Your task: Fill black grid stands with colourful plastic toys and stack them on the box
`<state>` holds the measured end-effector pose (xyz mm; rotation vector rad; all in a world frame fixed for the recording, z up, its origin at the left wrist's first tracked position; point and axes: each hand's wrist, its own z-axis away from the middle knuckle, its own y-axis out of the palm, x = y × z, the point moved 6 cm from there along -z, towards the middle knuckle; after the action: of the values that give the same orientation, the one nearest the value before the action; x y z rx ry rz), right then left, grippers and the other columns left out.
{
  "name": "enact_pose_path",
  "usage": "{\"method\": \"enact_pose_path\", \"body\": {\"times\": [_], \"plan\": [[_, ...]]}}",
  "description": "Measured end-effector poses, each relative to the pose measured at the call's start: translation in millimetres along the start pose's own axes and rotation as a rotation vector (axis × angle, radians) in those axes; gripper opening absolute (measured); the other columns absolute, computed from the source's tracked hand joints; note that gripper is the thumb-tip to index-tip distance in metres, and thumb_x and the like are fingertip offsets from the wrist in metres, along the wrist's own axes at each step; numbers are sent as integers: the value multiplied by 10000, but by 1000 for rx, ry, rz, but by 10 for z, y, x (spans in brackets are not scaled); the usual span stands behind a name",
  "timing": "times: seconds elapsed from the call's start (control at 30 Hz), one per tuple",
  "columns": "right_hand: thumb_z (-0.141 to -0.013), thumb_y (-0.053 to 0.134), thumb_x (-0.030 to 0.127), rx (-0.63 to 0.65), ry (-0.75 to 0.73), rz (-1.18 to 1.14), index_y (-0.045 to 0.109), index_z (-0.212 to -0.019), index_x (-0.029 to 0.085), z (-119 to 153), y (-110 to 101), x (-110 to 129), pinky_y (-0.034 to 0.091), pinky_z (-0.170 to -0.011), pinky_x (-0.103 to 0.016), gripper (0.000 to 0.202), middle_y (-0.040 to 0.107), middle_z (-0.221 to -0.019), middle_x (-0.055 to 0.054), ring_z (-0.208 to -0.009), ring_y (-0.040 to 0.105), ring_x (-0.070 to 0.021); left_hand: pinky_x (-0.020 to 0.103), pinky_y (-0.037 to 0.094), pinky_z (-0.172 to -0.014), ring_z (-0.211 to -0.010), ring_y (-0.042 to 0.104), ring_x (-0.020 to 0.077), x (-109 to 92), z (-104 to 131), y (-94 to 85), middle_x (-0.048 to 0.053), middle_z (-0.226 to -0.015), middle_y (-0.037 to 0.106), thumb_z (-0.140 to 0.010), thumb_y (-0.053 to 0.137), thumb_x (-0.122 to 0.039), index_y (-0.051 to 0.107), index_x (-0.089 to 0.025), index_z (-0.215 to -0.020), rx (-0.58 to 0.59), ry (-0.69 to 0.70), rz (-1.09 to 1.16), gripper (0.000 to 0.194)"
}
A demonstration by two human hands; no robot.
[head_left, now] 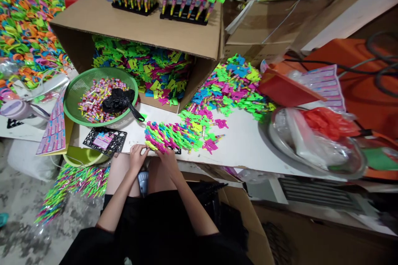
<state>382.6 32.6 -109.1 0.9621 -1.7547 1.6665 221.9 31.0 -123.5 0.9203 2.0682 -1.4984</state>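
Note:
At the table's front edge, a block of colourful plastic pieces [174, 134] stands in tight rows on a black rack, of which a corner shows. My left hand [137, 156] is at the left front corner of this block, its fingers closed together; what they hold, if anything, is too small to tell. My right hand [167, 158] touches the front of the rows with bent fingers, partly hidden against the pieces. Loose pink pieces [210, 145] lie just right of the block. A black perforated rack [105, 140] with a printed card lies to the left.
A green basket [71, 109] of small tubes and a black bag stands at the left. Behind is a cardboard box [137, 29] of pieces, with filled racks on top. A loose heap [233, 87] and a metal basin [357, 165] are at the right.

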Motion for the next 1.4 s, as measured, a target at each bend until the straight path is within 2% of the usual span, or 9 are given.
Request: {"method": "enact_pose_path", "body": {"times": [0.13, 0.33, 0.53, 0.8, 1.03, 1.13, 1.23, 1.3, 1.4], "plan": [[-863, 524, 186, -9, -17, 40, 711, -931, 204, -14, 24, -22, 467, -715, -252, 200, 734, -848, -58, -794, 662, -194, 351, 394, -894, -898, 628, 185, -1, 2, -3, 18, -880, 704, -879, 576, -330, 632, -224, -898, -7, -7, 10, 121], [-843, 574, 224, -97, 66, 91, 706, -984, 202, 13, 79, -93, 489, -774, -289, 194, 732, -943, -87, -868, 665, -220, 347, 395, -877, -890, 631, 183, 0, -5, 0, 13, -870, 705, -883, 563, -303, 638, -229, -886, -10, -7, 6, 106], [-882, 523, 253, -22, 127, 172, 699, -1017, 176, 29, 147, -114, 482, -774, -301, 234, 723, -961, -110, -866, 662, -228, 342, 398, -871, -888, 630, 183, 10, 0, 5, 12, -866, 702, -878, 570, -306, 632, -227, -881, -14, -13, 11, 101], [-875, 557, 302, -27, 131, 303, 721, -813, 190, 8, 174, -201, 457, -628, -298, 208, 714, -760, -124, -669, 651, -225, 339, 393, -852, -872, 612, 187, -19, -114, 50, 14, -841, 682, -849, 595, -291, 611, -223, -829, 73, -73, -46, 73], [-869, 569, 337, -96, 117, 197, 697, -748, 192, 0, 161, -114, 468, -667, -280, 229, 710, -774, -120, -718, 656, -218, 333, 395, -828, -828, 608, 186, -8, -185, 48, 10, -801, 667, -817, 621, -302, 584, -210, -777, 92, -73, -24, 107], [-866, 548, 334, -94, 105, 49, 693, -829, 189, 45, 90, -63, 482, -706, -274, 208, 715, -861, -99, -765, 657, -205, 331, 401, -816, -803, 614, 186, 25, -197, 40, 8, -782, 665, -803, 635, -310, 582, -206, -758, 77, -80, 11, 124], [-867, 506, 340, -76, 93, -120, 676, -932, 190, 160, -90, -83, 493, -726, -273, 235, 711, -924, -71, -771, 654, -181, 327, 404, -801, -791, 614, 188, 49, -213, 48, 6, -771, 663, -790, 648, -308, 579, -206, -743, 72, -73, 21, 132], [-859, 489, 353, -110, 115, -112, 672, -902, 196, 270, -302, -160, 492, -716, -278, 244, 706, -919, -63, -737, 642, -173, 326, 404, -797, -789, 613, 188, 59, -220, 55, 7, -771, 664, -789, 645, -301, 579, -207, -741, 69, -66, 15, 125], [-854, 473, 396, -264, 226, 34, 651, -859, 189, 421, -722, -348, 475, -665, -288, 273, 693, -857, -73, -648, 602, -171, 330, 403, -804, -789, 611, 188, 69, -220, 68, 8, -769, 665, -792, 635, -304, 581, -211, -740, 64, -62, -6, 119]]}}
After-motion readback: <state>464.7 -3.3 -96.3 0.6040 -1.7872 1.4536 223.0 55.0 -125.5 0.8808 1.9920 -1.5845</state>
